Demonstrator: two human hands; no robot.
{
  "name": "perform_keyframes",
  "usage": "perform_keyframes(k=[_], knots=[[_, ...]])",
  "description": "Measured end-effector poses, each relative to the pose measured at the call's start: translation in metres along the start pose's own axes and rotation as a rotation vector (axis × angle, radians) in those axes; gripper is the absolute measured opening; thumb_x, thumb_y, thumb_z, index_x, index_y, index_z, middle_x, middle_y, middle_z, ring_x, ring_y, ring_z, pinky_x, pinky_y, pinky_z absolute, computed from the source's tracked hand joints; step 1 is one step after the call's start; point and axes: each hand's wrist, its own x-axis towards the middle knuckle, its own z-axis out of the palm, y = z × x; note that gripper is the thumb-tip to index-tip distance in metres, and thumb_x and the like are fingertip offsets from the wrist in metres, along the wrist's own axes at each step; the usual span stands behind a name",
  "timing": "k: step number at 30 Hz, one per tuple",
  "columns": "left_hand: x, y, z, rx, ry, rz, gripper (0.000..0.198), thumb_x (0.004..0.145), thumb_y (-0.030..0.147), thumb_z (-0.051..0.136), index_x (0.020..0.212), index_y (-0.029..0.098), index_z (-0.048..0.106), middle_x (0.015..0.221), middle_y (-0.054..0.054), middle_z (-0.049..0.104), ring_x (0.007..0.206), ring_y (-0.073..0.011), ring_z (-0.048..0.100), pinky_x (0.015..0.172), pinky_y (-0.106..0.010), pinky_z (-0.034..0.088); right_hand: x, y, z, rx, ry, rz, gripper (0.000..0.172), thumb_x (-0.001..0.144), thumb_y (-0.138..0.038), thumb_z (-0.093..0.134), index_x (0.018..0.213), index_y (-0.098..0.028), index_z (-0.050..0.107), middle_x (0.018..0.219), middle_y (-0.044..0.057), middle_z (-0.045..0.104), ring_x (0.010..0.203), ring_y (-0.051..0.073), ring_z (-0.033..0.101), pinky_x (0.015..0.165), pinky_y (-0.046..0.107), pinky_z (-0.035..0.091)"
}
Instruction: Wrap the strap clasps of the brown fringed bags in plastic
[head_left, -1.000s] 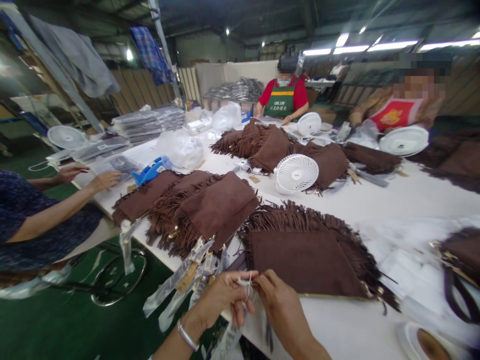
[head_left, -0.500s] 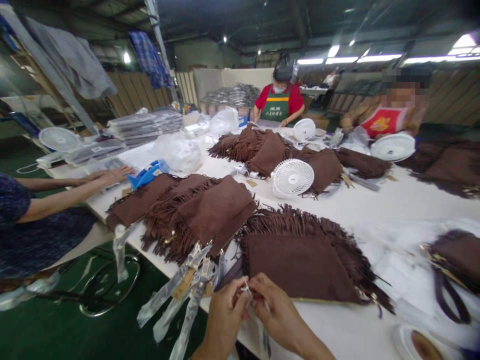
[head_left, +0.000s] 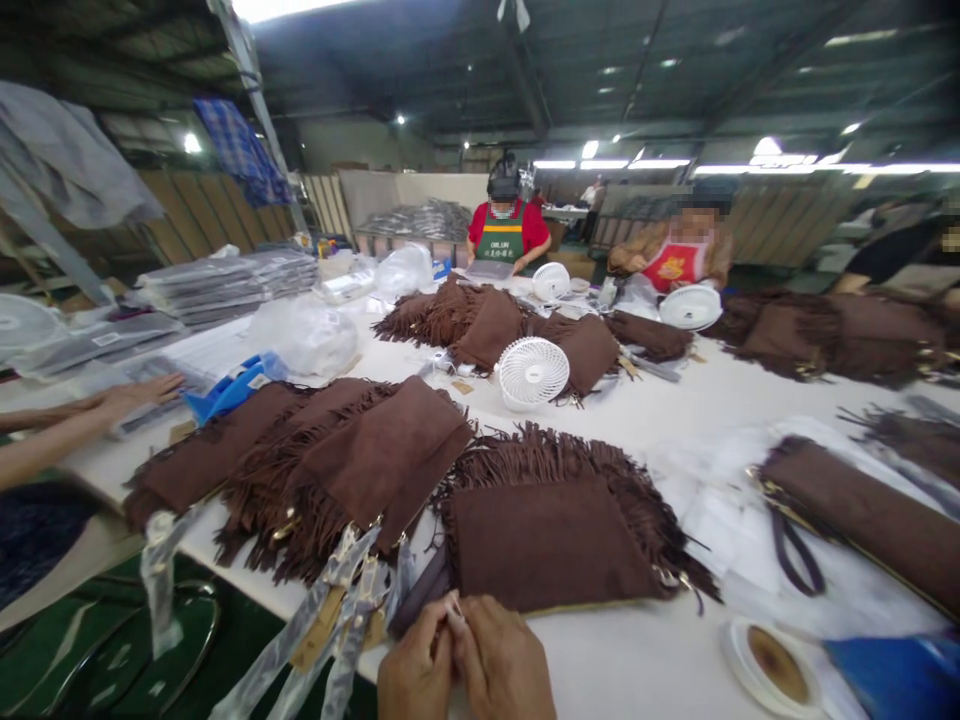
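My left hand (head_left: pixel 414 660) and my right hand (head_left: pixel 504 660) meet at the table's near edge, fingertips pinched together. Between them shows a small whitish bit of plastic film (head_left: pixel 453 606), and the rest of it is hidden by the fingers. Just beyond lies a dark brown fringed bag (head_left: pixel 551 545), flat, with metal clasps at its right corner. To the left, more brown fringed bags (head_left: pixel 379 450) overlap in a pile. Plastic-wrapped straps (head_left: pixel 349 610) with brown tags hang from that pile over the edge.
A white fan (head_left: pixel 533 372) stands mid-table. A tape roll (head_left: pixel 772 665) and a blue item (head_left: pixel 892 670) lie at the right, near another brown bag (head_left: pixel 862 515). A co-worker's hands (head_left: pixel 142 393) rest at the left by a blue holder (head_left: pixel 232 385). Two people work across the table.
The view has turned right and tilted up, bringing the blue item and more bags into sight. My hands have drawn closer together, and the film between them shows less.
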Motion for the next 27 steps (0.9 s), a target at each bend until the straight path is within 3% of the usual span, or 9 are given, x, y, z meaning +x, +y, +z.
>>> perform_keyframes(k=[3,8,14,16,20,25,27], knots=[[-0.004,-0.002,0.003,-0.082,0.056,-0.092,0.027,0.091,0.027,0.046,0.106,0.026,0.068,0.103,-0.001,0.075,0.088,-0.018,0.072,0.08,-0.024,0.057,-0.001,0.0,0.004,-0.039,0.043,-0.046,0.031,0.093,-0.018,0.035,0.104,-0.021,0.065,0.091,0.006,0.072,0.085,0.021,0.066,0.077,0.027,0.048],[-0.004,-0.002,0.002,-0.153,0.03,-0.123,0.026,0.089,0.033,0.05,0.102,0.027,0.071,0.101,-0.001,0.076,0.091,-0.0191,0.071,0.083,-0.027,0.056,-0.002,-0.009,-0.003,0.204,0.022,0.122,0.036,0.098,-0.025,0.031,0.114,-0.022,0.064,0.11,0.005,0.071,0.103,0.015,0.066,0.092,0.022,0.048],[-0.004,0.0,-0.005,-0.28,0.042,-0.148,0.027,0.088,0.036,0.05,0.098,0.026,0.073,0.103,-0.004,0.075,0.094,-0.0197,0.07,0.085,-0.028,0.055,-0.009,-0.01,0.007,0.284,0.045,0.275,0.041,0.097,-0.035,0.033,0.118,-0.021,0.065,0.122,0.005,0.067,0.114,0.018,0.061,0.101,0.028,0.045],[-0.005,0.002,-0.007,-0.342,0.034,-0.201,0.028,0.088,0.038,0.051,0.098,0.025,0.073,0.097,-0.004,0.076,0.084,-0.0192,0.071,0.079,-0.027,0.056,-0.01,-0.008,0.009,0.321,0.051,0.304,0.043,0.097,-0.037,0.031,0.118,-0.022,0.065,0.122,0.004,0.067,0.114,0.018,0.061,0.1,0.029,0.046],[-0.007,0.002,-0.009,-0.547,0.066,-0.403,0.032,0.082,0.046,0.057,0.093,0.02,0.072,0.055,-0.001,0.068,0.049,-0.0167,0.061,0.05,-0.024,0.051,-0.008,-0.002,0.003,0.315,0.073,0.355,0.043,0.096,-0.043,0.03,0.109,-0.024,0.067,0.108,0.005,0.071,0.101,0.02,0.066,0.089,0.028,0.051],[-0.007,-0.007,-0.019,-0.871,0.151,-0.632,0.049,0.065,0.06,0.071,0.086,0.016,0.067,0.076,-0.007,0.074,0.044,-0.0149,0.06,0.043,-0.025,0.048,-0.011,0.013,-0.007,0.208,0.049,0.405,0.041,0.092,-0.052,0.034,0.076,-0.024,0.06,0.074,0.004,0.067,0.073,0.022,0.064,0.068,0.03,0.049],[-0.008,-0.008,-0.035,-0.882,0.134,-0.675,0.051,0.061,0.063,0.073,0.083,0.017,0.066,0.069,-0.005,0.071,0.043,-0.0145,0.06,0.042,-0.025,0.047,-0.017,0.023,-0.012,0.236,0.012,0.432,0.039,0.089,-0.054,0.039,0.069,-0.024,0.056,0.069,0.003,0.065,0.068,0.022,0.063,0.066,0.03,0.048]])
